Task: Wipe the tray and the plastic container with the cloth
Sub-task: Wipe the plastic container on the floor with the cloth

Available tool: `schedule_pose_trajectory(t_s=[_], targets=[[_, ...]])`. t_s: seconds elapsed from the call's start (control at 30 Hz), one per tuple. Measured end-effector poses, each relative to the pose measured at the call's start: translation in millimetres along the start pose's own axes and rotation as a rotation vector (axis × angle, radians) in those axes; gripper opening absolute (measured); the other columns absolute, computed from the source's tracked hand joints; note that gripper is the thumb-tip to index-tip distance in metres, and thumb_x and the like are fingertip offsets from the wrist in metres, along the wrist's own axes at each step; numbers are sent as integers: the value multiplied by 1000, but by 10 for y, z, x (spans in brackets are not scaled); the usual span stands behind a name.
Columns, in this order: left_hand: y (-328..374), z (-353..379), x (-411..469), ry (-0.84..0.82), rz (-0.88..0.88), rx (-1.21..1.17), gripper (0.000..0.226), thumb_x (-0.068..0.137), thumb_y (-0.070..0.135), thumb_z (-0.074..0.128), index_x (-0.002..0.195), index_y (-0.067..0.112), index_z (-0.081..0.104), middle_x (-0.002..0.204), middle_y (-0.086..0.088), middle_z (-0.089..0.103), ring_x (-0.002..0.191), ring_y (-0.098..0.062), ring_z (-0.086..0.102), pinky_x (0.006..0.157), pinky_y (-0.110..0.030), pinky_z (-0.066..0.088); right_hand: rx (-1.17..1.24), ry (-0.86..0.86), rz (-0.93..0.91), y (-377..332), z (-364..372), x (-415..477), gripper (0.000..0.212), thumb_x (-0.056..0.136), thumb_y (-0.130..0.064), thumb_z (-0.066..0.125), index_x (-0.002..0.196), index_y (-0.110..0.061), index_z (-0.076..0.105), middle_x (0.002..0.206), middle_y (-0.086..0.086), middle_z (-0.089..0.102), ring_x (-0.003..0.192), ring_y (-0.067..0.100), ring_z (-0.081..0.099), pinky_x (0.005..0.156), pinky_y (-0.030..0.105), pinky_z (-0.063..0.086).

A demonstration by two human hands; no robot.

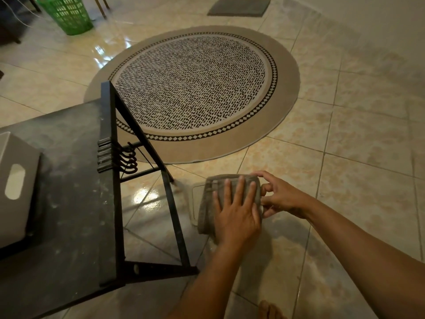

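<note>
A grey-brown cloth [208, 203] is folded over a clear, rounded-corner tray [194, 204] held in the air above the floor, to the right of the table. Only the tray's left edge shows past the cloth. My left hand [236, 215] lies flat on top of the cloth with its fingers spread, pressing it onto the tray. My right hand [279, 195] pinches the tray's right edge and the cloth there. A grey plastic container [16, 203] with an oval handle slot stands on the dark table at the far left.
The dusty black table [69, 180] has a metal frame with hooks [128, 158] on its right end. A round patterned rug [195, 88] lies on the glossy tile floor beyond. A green basket [69, 14] stands far left. My bare foot [271, 310] shows at the bottom.
</note>
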State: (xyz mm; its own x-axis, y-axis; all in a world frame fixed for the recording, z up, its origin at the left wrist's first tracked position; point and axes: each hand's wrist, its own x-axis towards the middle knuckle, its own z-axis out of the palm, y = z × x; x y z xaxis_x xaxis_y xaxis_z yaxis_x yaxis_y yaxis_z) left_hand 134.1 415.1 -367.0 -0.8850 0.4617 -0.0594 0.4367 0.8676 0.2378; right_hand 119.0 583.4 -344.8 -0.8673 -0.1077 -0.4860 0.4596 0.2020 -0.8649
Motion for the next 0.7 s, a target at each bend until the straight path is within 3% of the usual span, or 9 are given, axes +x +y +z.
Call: schedule_pose_trajectory(t_s=[0.07, 0.2, 0.27, 0.4, 0.57, 0.7], targets=[[-98, -32, 195, -14, -6, 9, 57, 101, 46, 11, 153, 38, -10, 162, 5, -18, 148, -26, -21, 117, -54, -14, 1, 28, -9, 16, 15, 0, 73, 89, 8, 64, 143, -33, 38, 94, 27, 53, 78, 32, 67, 65, 41, 63], [-518, -40, 134, 83, -281, 21, 60, 99, 47, 13, 155, 35, -3, 165, 1, -7, 150, -27, -15, 118, -57, -5, -18, 92, -24, 49, 74, -26, 73, 90, 6, 62, 146, -33, 35, 89, 18, 51, 71, 22, 69, 65, 39, 63], [-359, -33, -59, 80, -254, -21, 62, 97, 47, 13, 156, 34, -1, 165, -1, -7, 150, -30, -13, 117, -58, -5, -15, 89, -39, 42, 77, -23, 72, 90, 7, 61, 145, -33, 36, 87, 16, 49, 68, 20, 68, 66, 40, 63], [18, 12, 18, -33, -34, -21, 60, 100, 47, 12, 153, 35, -12, 161, 1, -21, 147, -30, -24, 117, -58, -9, -11, 74, -49, 47, 67, 0, 71, 91, 9, 59, 145, -32, 38, 84, 16, 52, 66, 20, 65, 67, 40, 63], [-578, -102, 240, 0, -275, -20, 62, 100, 46, 17, 152, 37, -16, 164, 0, -15, 149, -29, -17, 118, -59, -3, -17, 99, -41, 63, 89, -26, 73, 90, 6, 62, 146, -33, 35, 84, 15, 53, 75, 26, 67, 67, 40, 63], [-627, -26, -68, 56, -189, -22, 64, 97, 48, 17, 157, 32, 3, 166, -2, -3, 150, -29, -13, 118, -60, 1, -27, 99, -32, 25, 87, -3, 71, 91, 4, 62, 145, -33, 36, 85, 13, 54, 76, 26, 69, 65, 38, 63]])
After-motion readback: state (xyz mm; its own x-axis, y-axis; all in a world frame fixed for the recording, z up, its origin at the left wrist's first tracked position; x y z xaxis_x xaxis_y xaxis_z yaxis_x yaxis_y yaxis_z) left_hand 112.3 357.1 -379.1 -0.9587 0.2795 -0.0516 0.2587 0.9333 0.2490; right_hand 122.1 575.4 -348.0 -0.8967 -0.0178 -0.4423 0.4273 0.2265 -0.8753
